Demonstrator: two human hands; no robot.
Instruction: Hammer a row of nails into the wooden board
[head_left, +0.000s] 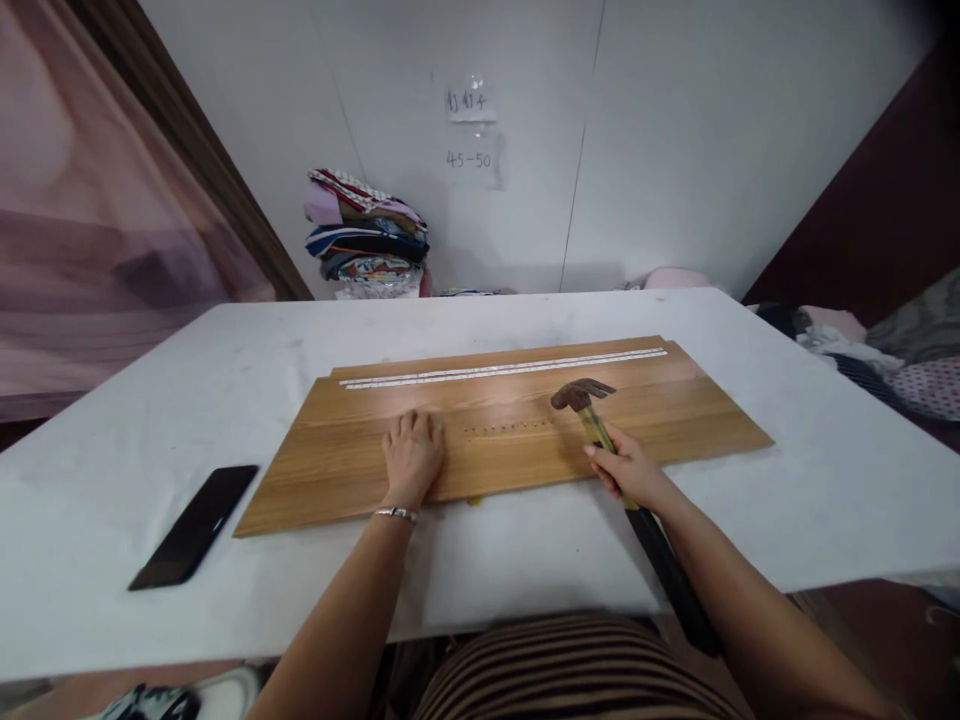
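My left hand (414, 452) lies palm down on the front left part of a wood-grain board (322, 450), fingers slightly bent and their tips toward the board. Its thumb is hidden, and I see nothing held in it. A claw hammer (595, 425) is gripped in my right hand (626, 465), around the handle just below the head. The rusty head is over the board's right half, and the black grip end slants back toward me. Between the hands, a row of small nails (514, 427) runs along the board. Two white strips (502, 370) with small marks lie along its far side.
Left of the board, a black phone (195, 525) lies on the white-covered table (517, 570). Folded clothes (367, 235) are stacked behind the far edge, before a wall with paper notes (471, 150). More fabric (862, 350) is heaped at the right; a pink curtain (90, 220) hangs left.
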